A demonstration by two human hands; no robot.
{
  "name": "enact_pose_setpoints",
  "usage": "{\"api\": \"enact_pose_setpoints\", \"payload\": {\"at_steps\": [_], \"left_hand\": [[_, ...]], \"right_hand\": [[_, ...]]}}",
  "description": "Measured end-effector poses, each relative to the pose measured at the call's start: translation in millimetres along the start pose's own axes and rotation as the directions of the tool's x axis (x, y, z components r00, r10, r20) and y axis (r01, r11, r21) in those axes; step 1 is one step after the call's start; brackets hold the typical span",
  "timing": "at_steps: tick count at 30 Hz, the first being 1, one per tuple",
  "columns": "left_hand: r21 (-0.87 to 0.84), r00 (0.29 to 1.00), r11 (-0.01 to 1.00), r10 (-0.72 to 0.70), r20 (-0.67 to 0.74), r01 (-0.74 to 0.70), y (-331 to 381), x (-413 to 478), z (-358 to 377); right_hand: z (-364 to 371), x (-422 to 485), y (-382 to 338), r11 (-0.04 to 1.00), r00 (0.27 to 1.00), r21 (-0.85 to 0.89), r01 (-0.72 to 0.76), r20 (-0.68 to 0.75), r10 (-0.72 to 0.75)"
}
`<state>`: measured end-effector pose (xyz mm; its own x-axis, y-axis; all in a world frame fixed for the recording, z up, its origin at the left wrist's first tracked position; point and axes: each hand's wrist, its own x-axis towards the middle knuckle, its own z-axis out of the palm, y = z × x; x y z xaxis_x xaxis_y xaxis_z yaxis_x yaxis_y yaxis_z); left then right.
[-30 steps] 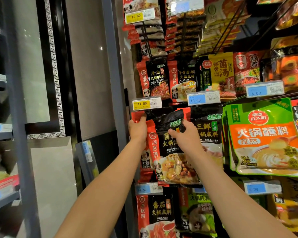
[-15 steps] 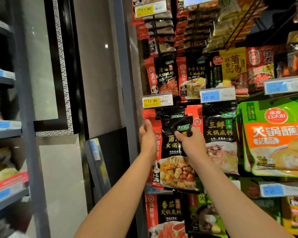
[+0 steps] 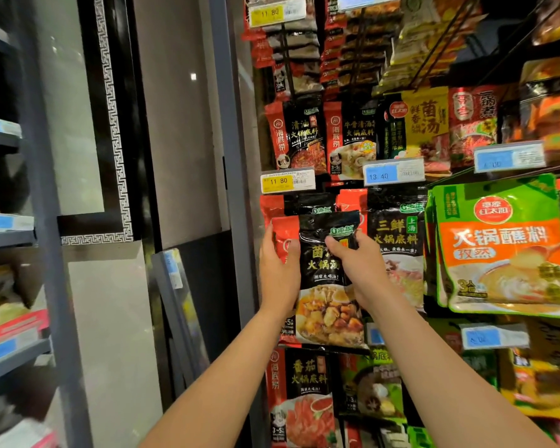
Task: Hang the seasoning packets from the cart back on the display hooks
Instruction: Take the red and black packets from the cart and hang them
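While the left hand [image 3: 280, 270] grips the red left edge of a black-and-red seasoning packet [image 3: 324, 286], the right hand [image 3: 358, 266] pinches its upper right portion, thumb across the front. The packet is held upright before matching hung packets, just below a yellow price tag [image 3: 286, 181]. Further right hang a black packet [image 3: 398, 240] and a green-and-orange packet [image 3: 501, 247].

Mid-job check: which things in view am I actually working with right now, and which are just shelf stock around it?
In the job:
- black and red packet, held at its upper part
- left hand
- right hand
- yellow 11.80 price tag above the target row

Just around:
- green dipping sauce packet
- blue 13.40 price tag
- tomato base packet below
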<state>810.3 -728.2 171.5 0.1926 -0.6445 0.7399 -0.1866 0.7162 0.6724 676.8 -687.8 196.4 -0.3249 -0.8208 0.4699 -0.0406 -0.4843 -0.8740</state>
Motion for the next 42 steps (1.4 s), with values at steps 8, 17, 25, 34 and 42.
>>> {"api": "enact_pose_setpoints", "payload": {"at_steps": [8,17,25,34,42], "left_hand": [[-0.13,0.968,0.959,-0.251,0.022,0.252,7.6,16.2,0.9],[-0.199,0.945,0.941,-0.301,-0.129,0.273,16.9,29.0,5.2],[-0.275,0.933,0.915,-0.338,-0.124,0.296,24.1,46.1,7.4],[-0.281,0.913,0.905,-0.372,-0.165,0.318,24.7,69.8,14.1],[-0.168,0.904,0.922,-0.378,-0.2,0.349,23.8,85.7,20.3]], "right_hand": [[5.6,-0.6,1.9,0.995,0.999,-0.093,0.046,0.001,-0.047],[-9.0,-2.6,8.1,0.993,0.995,-0.075,0.09,-0.046,-0.093],[-5.5,2.2,0.6,0.987,0.989,-0.078,0.143,-0.024,-0.146],[6.2,17.6,-7.3,0.982,0.986,-0.09,0.165,-0.021,-0.168],[11.9,30.6,-8.8,0.984,0.989,-0.1,0.147,0.011,-0.147]]}}
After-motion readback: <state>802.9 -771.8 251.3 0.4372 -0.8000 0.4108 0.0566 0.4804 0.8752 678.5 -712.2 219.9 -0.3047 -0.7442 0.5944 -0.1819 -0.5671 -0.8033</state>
